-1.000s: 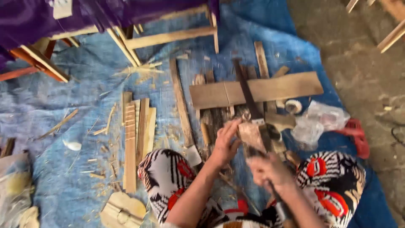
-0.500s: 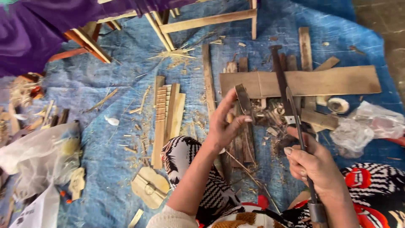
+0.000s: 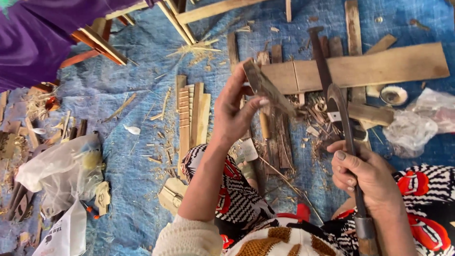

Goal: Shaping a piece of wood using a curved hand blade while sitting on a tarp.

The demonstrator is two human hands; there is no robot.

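Mid-frame, left hand [image 3: 237, 111] gripping a wood strip [image 3: 268, 90]; right hand [image 3: 365, 178] clenched on a knife [image 3: 343, 118]. Trimming underway; next, seemingly, blade onto strip edge.

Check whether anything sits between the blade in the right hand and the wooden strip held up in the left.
Nothing visible does. The left hand holds the wooden strip raised above the tarp, and the blade gripped by the right hand is beside it with open air between them.
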